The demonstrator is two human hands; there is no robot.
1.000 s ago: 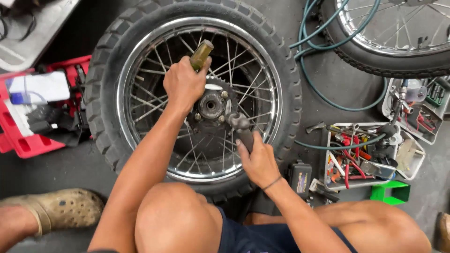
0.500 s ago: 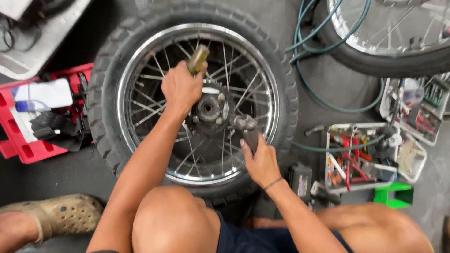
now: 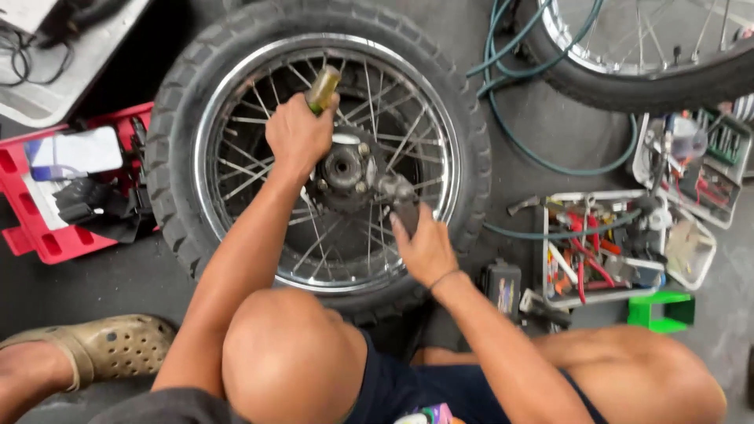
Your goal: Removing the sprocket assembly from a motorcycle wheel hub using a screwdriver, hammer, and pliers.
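Workshop floor, seen from above: I'm crouched over a spoked motorcycle wheel (image 3: 318,157) lying flat on the dark concrete, knobby tyre on, chrome rim up. My left hand (image 3: 298,137) is fisted tight round a yellow-green tool handle (image 3: 323,88), prob. a screwdriver or punch, its working end hidden under my fist, just left of the hub (image 3: 345,169). My right hand (image 3: 424,250) is closed on a dark metal tool (image 3: 397,196), looks like a wrench or small hammer, its head touching the hub's right side; exact type I can't tell.

Handling, as I judge it: wheel w/ tyre is heavy and rigid, sits stable flat on the floor and won't slide easily. Spokes are thin, not a place to grab or lever on. Best hold is the tyre's rubber tread or the rim edge; the hub w/ its studs is solid but likely greasy, so slippery. Tool handle is smooth plastic, wants a full fist grip like the one it has.

Around: red plastic tray (image 3: 31,235) at left, white tray of pliers & cutters (image 3: 597,251) at right, green hose (image 3: 542,157) looping far right, second spoked wheel (image 3: 644,47) at far right, tan clog (image 3: 102,345) near left.
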